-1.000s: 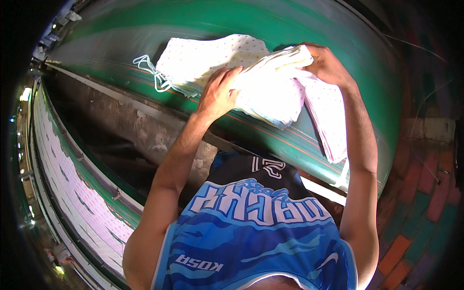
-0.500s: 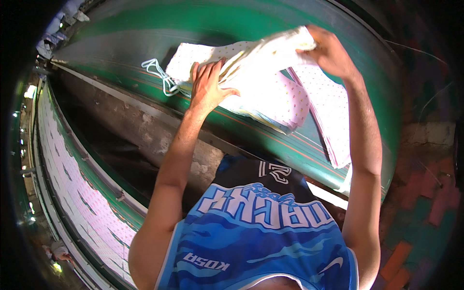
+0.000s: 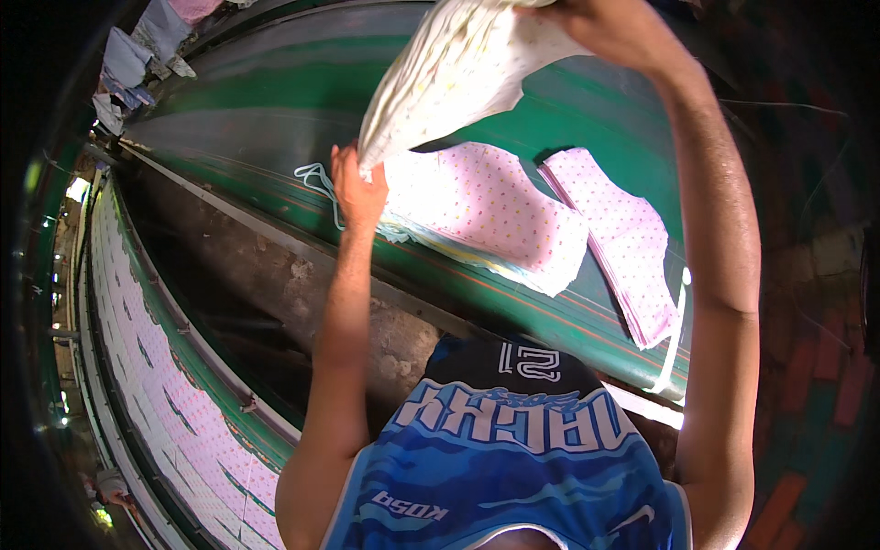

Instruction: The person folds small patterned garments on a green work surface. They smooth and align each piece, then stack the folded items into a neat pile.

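Note:
A bundle of cream cut cloth pieces with small dots is stretched, raised, between my two hands. My left hand is closed on its lower, gathered end, near the left end of the pile below. At the top edge my right hand grips the other end, its fingertips partly hidden by the cloth. Beneath lies a pile of pink dotted cloth pieces, with pale blue and yellow layers along its near edge. A narrower stack of pink dotted pieces lies to its right. Pale blue cord loops lie beside my left hand.
The piles rest on a long green table. A white strap hangs over its near right edge. Across a dark gap at left, another long table carries pink patterned cloth. Grey cloths are heaped at the far left.
My right hand has lifted the cream bundle up and away, uncovering more of the pink pile. My left hand, spread on the cloth before, is now closed on the bundle's end.

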Action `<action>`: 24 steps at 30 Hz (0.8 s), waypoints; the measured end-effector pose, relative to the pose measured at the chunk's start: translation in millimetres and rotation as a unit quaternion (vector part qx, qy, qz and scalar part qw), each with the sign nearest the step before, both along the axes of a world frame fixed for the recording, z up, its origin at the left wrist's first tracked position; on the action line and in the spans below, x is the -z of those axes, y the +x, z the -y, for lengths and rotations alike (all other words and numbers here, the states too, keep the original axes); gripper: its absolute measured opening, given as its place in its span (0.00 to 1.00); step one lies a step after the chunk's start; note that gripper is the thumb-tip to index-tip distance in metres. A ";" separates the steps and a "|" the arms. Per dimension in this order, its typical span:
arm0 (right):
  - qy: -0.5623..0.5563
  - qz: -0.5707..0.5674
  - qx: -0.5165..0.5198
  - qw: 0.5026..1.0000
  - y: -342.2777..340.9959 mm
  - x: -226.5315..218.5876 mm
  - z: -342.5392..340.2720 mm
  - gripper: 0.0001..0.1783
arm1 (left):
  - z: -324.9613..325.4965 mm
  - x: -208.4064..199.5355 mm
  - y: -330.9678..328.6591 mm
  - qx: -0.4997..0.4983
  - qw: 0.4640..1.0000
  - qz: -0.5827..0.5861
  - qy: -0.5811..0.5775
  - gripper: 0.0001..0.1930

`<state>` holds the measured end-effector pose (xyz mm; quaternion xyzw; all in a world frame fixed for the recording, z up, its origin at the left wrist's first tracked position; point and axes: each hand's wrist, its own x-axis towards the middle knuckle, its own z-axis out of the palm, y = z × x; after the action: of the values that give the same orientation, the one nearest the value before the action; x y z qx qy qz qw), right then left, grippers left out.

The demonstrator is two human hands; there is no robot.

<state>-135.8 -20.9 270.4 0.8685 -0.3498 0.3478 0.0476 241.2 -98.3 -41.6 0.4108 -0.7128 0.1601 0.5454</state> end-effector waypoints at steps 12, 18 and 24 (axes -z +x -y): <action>0.270 0.372 0.212 0.862 -158.3 161.5 -72.8 0.26 | -23.5 -173.6 -0.1 0.391 0.764 0.075 0.507 0.26; 0.517 0.698 0.090 0.488 -163.9 480.0 -117.6 0.21 | 105.7 -38.2 -46.7 0.252 0.620 0.392 0.632 0.24; 0.489 0.736 0.041 0.467 -106.9 418.2 -137.9 0.26 | 77.8 -66.6 10.7 0.264 0.509 0.320 0.754 0.32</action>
<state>-242.7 117.0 -147.8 0.1591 -0.4036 0.6286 -0.6454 251.9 -176.0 25.1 0.3808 -0.7670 -0.4682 -0.2179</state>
